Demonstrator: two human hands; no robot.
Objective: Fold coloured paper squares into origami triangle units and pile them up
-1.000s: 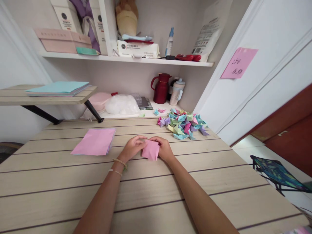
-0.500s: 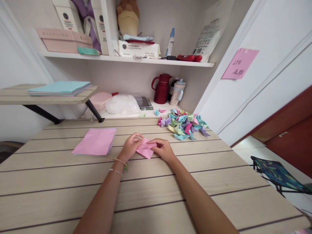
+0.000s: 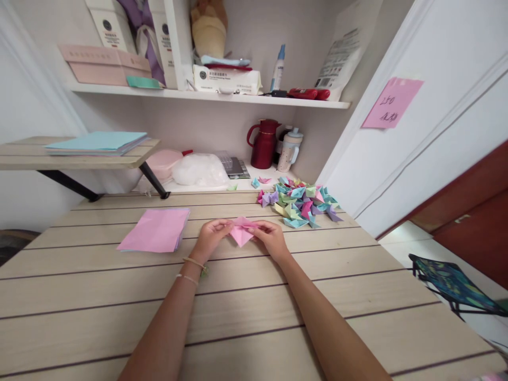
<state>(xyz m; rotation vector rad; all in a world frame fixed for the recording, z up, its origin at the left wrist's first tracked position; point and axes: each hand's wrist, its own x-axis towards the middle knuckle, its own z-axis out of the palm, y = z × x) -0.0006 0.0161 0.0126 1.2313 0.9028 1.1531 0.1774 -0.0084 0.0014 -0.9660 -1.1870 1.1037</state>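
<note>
Between both hands is a folded piece of pink paper (image 3: 241, 235), one corner pointing down toward me and a crease running across its upper part. My left hand (image 3: 214, 236) pinches its left corner between thumb and fingers. On the opposite side, my right hand (image 3: 272, 238) grips the right corner, thumb on top. A stack of square paper with a pink sheet uppermost (image 3: 154, 230) lies to the left of my hands. Beyond my right hand, a heap of small folded paper boats (image 3: 297, 203) in several colours covers the table's far right.
A small raised shelf (image 3: 138, 153) at the left bears a stack of light blue paper (image 3: 99, 141). Behind the table stand a dark red jug (image 3: 264, 145) and a pale cup (image 3: 289, 151), beside a white plastic bag (image 3: 200, 170). A folding stool (image 3: 452, 283) is at the right.
The pink paper has turned from a squarish position to a corner-down one, with a fold now across its upper part. Both hands have shifted from its top edge to its side corners.
</note>
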